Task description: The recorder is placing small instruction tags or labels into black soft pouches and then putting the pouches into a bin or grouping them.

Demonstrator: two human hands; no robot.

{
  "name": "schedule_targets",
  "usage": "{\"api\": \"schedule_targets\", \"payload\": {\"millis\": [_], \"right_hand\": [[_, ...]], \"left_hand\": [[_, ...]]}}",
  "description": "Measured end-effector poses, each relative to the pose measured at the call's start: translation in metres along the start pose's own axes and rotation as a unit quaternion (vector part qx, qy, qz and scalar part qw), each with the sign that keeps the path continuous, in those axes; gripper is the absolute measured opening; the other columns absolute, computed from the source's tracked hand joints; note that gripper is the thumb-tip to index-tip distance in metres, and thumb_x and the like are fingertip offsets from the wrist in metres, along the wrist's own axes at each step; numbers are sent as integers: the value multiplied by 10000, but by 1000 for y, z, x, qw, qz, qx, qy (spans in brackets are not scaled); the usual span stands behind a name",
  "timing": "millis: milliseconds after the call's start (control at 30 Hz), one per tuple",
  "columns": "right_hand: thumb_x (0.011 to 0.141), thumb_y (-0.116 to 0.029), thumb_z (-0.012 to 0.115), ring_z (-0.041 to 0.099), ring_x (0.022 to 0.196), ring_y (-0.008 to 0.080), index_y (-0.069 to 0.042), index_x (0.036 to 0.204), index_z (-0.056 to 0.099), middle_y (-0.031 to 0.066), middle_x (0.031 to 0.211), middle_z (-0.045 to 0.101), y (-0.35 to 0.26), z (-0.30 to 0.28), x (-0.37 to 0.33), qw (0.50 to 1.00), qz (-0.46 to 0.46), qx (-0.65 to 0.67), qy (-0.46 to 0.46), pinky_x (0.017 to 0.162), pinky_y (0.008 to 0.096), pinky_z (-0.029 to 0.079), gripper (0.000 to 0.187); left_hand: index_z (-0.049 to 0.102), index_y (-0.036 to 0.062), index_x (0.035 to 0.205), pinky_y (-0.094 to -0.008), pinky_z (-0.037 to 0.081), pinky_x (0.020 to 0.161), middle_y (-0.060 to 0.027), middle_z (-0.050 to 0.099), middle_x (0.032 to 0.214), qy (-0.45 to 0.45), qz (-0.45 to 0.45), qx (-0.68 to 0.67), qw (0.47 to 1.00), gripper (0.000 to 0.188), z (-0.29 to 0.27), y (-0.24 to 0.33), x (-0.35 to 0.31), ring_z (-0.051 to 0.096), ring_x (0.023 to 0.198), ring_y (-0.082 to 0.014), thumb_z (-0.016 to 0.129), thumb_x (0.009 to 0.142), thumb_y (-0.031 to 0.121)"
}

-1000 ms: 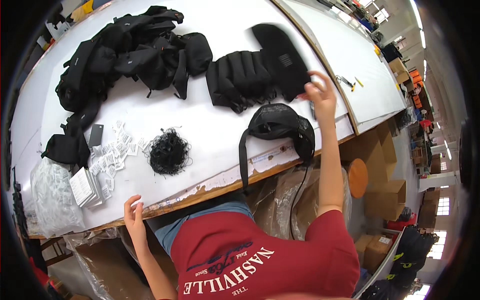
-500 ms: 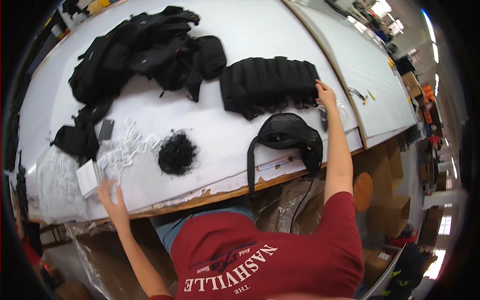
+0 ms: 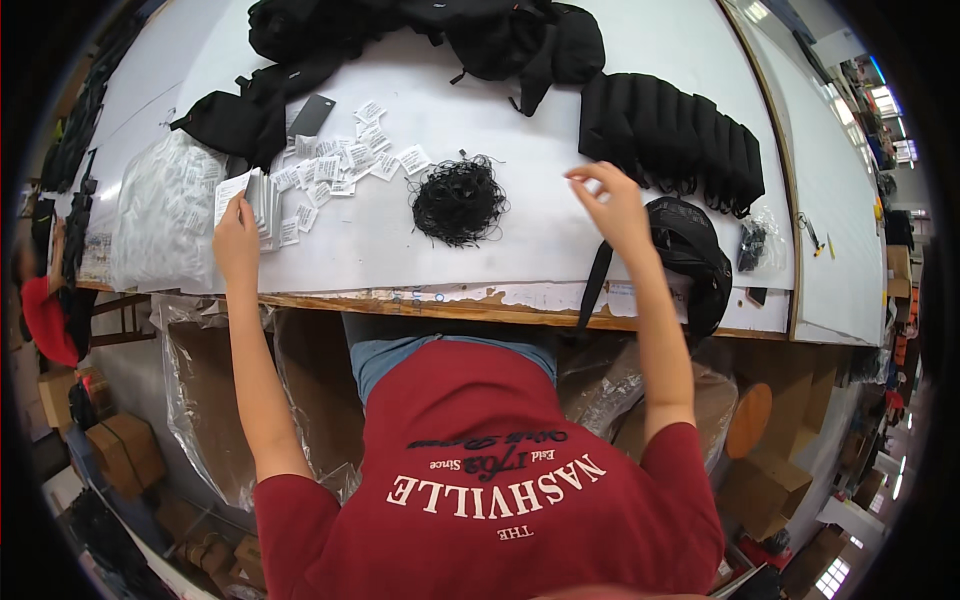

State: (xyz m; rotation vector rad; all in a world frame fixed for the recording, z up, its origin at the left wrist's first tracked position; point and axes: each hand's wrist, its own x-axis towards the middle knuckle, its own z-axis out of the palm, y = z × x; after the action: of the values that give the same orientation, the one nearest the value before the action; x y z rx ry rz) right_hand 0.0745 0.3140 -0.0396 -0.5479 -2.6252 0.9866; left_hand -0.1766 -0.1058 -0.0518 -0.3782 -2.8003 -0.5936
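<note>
My left hand (image 3: 237, 240) is closed at the edge of a stack of white cards (image 3: 268, 205), with its thumb against the front white card (image 3: 229, 192). Over the white tabletop, my right hand (image 3: 618, 208) is held with thumb and forefinger pinched; anything between the tips is too small to make out. Between the hands lies a tangled heap of thin black cords (image 3: 458, 202). Small white printed labels (image 3: 340, 165) are scattered beside the stack. Just right of my right hand is a black bag with a mesh panel and strap (image 3: 690, 245).
A row of black pouches (image 3: 670, 125) stands at the right back. More black bags (image 3: 480, 40) are piled at the far side. A clear plastic bag of white labels (image 3: 165, 215) lies at the left. Near the right edge is a small clear bag with black pieces (image 3: 755, 245).
My right hand has left the row of black pouches and come left over the table. My left hand has closed on the front white card of the stack. The view has shifted.
</note>
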Motion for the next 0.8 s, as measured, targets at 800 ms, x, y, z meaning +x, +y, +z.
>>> {"api": "schedule_targets", "payload": {"millis": [800], "right_hand": [[891, -102, 572, 453, 597, 63, -40, 936, 508, 23, 669, 540, -139, -2, 50, 866, -102, 489, -23, 549, 202, 354, 99]], "left_hand": [[636, -15, 948, -225, 472, 692, -51, 668, 831, -399, -77, -429, 807, 160, -82, 80, -170, 597, 756, -78, 663, 805, 52]]}}
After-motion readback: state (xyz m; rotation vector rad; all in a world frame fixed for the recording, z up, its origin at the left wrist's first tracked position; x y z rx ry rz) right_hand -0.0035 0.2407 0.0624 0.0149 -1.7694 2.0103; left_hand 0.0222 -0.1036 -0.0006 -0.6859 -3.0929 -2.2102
